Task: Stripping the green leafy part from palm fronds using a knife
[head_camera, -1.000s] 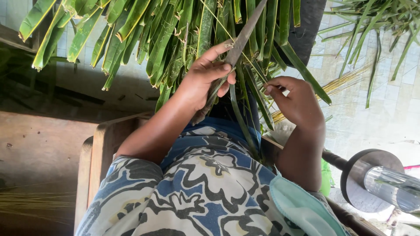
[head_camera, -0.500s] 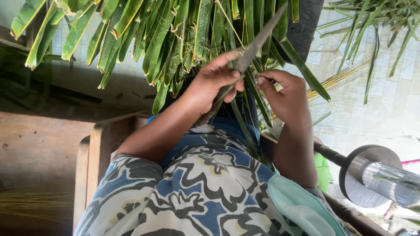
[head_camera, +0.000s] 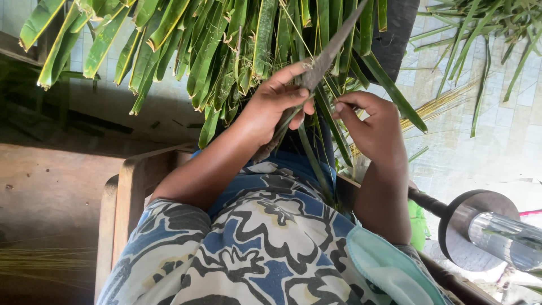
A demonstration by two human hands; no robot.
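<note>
My left hand (head_camera: pixel 271 107) is shut on a dark, narrow knife (head_camera: pixel 333 48) whose blade points up and to the right. My right hand (head_camera: pixel 372 127) sits just right of it, its thumb and fingers pinching a thin green leaf strip (head_camera: pixel 309 155) close to the blade. That strip runs down toward my lap. A bunch of long green palm leaves (head_camera: pixel 214 51) hangs across the top of the view, behind both hands. The knife's handle is hidden inside my left fist.
A wooden chair arm (head_camera: pixel 127 197) frames my left side. At the right, yellow leaf midribs (head_camera: pixel 440 104) lie on a pale tiled floor, with loose green leaves (head_camera: pixel 480 22) above. A metal cylinder on a round disc (head_camera: pixel 480 226) is at the lower right. More thin sticks (head_camera: pixel 39 262) lie lower left.
My right hand has moved left, closer to the knife and my left hand. The knife has shifted slightly to the right. The leaf bunch has barely moved.
</note>
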